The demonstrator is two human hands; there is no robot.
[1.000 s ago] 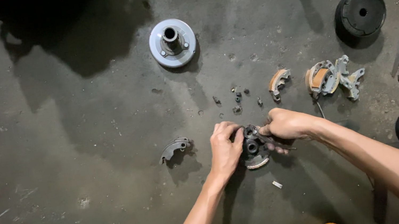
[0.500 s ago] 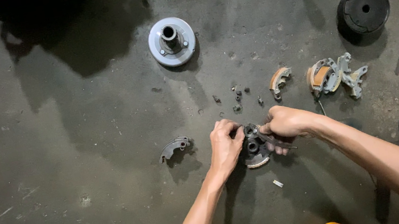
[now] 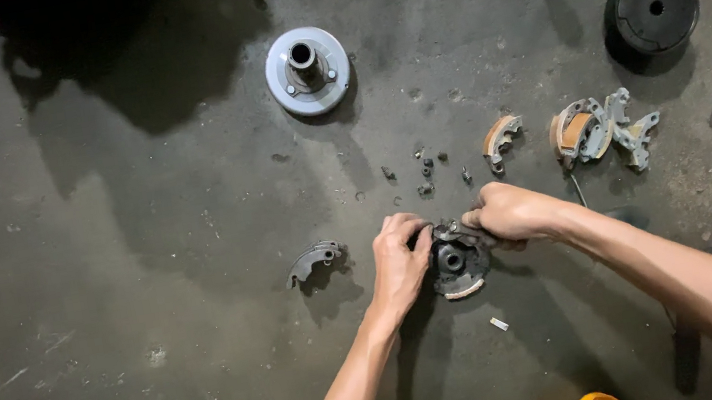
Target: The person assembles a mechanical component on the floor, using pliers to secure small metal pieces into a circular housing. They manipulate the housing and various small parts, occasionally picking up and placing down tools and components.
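Both hands (image 3: 454, 237) on dark clutch assembly (image 3: 455, 262)

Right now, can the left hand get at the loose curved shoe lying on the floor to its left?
Probably yes. The loose shoe lies beside the left hand with only bare concrete floor between them. But that hand is on the round assembly, so it would have to let go.

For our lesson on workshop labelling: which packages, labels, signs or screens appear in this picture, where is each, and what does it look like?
None: no package, label, sign or screen shows, only bare metal parts on the concrete floor.
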